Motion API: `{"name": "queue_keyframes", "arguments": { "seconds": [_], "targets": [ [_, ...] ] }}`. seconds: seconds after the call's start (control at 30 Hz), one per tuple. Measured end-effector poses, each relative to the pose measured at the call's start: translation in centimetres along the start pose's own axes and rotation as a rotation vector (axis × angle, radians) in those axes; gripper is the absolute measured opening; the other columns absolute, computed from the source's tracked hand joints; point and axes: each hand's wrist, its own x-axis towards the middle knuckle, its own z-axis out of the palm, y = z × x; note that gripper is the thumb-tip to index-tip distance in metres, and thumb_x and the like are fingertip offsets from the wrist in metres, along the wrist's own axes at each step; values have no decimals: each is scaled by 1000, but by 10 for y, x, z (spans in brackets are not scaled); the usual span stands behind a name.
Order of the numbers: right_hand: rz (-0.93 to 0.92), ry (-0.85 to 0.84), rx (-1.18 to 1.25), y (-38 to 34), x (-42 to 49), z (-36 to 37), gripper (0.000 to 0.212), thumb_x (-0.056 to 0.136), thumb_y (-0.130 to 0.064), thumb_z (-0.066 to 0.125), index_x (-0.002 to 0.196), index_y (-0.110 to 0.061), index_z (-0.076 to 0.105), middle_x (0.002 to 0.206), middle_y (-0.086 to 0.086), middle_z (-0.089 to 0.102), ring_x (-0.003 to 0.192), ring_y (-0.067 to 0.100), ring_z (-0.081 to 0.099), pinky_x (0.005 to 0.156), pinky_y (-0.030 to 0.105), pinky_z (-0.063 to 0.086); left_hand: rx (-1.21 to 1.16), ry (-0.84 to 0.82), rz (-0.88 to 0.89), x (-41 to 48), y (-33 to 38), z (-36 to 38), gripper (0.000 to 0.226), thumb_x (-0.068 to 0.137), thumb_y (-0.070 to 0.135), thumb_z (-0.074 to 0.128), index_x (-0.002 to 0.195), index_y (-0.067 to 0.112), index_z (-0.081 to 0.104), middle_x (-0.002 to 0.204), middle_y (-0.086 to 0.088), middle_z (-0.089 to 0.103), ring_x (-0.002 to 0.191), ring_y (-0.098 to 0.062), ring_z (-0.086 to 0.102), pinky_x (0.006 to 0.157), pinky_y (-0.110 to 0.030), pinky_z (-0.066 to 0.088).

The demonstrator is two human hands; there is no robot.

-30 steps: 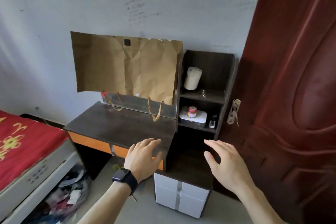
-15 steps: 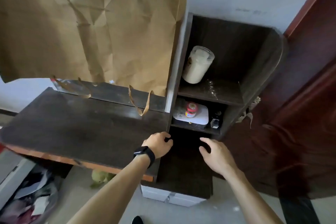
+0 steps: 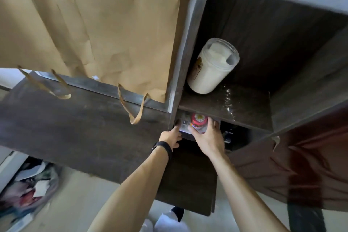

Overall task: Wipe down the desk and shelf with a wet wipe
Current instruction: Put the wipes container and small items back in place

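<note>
Dark-wood lower shelf (image 3: pixel 243 138), cramped under its board, admits left hand (image 3: pixel 170 136) and right hand (image 3: pixel 209 137) grasping white pack (image 3: pixel 185 130).

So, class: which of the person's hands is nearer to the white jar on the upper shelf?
Right. The right hand reaches into the lower shelf compartment below the white jar, around a small red-lidded jar. The left hand is farther left, at the compartment's edge.
</note>
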Motion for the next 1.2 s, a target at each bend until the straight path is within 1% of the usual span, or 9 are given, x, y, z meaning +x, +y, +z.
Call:
{"name": "queue_keyframes", "arguments": {
  "seconds": [0.1,0.17,0.27,0.37,0.43,0.57,0.73,0.87,1.2],
  "targets": [
    [-15,-12,3,4,13,2,80,82,-64,67,147,-30,34,147,6,46,129,33,52,96,41,46,-93,39,13,7,0,8,64,90,54,61,126,1,62,125,-11,66,112,-27,62,67,-28,39],
    [-14,-22,47,9,18,1,78,82,-64,69,144,-27,40,144,7,51,127,33,53,98,41,46,-80,113,57,9,-6,10,54,89,56,61,110,7,70,113,-6,71,93,-22,67,55,-26,37],
    [-23,-20,118,16,19,2,77,79,-62,72,141,-25,45,136,8,59,122,32,57,97,38,46,-14,196,118,8,-15,11,42,90,56,60,96,15,71,102,-1,75,77,-16,69,55,-26,42],
    [-14,2,252,26,10,-1,71,76,-62,75,132,-26,51,115,-1,70,102,13,68,91,32,52,-1,137,163,-4,-26,6,43,87,57,64,105,18,68,96,2,75,79,-12,71,59,-26,47],
    [16,14,316,34,-9,-10,68,76,-62,76,131,-29,50,101,-9,72,82,-4,66,76,18,51,51,85,220,-15,-39,-4,41,86,56,66,99,17,72,92,2,76,80,-10,72,64,-24,51],
    [137,110,484,73,-73,-11,55,75,-46,84,119,-41,52,98,-16,70,75,-4,67,67,8,48,312,-20,262,-28,-74,-42,32,87,48,68,88,17,76,76,4,72,60,-10,61,55,-16,45],
    [326,-27,362,144,-143,33,63,75,-49,83,127,-32,52,105,-12,71,82,-1,70,74,16,53,735,-99,223,0,-103,-58,23,86,56,66,81,35,73,80,8,72,75,-15,64,65,-25,51],
    [354,-149,198,174,-166,80,69,78,-49,81,134,-23,50,116,-6,66,106,16,67,87,20,51,1017,-168,234,41,-116,-29,32,94,54,55,90,27,73,88,3,71,82,-19,65,66,-27,49],
    [360,-218,220,192,-132,171,75,81,-39,81,142,-17,44,131,5,62,117,17,61,95,22,49,1246,-29,285,154,-157,16,28,100,43,47,111,22,63,104,-9,67,91,-28,62,81,-38,53]
  ]
}}
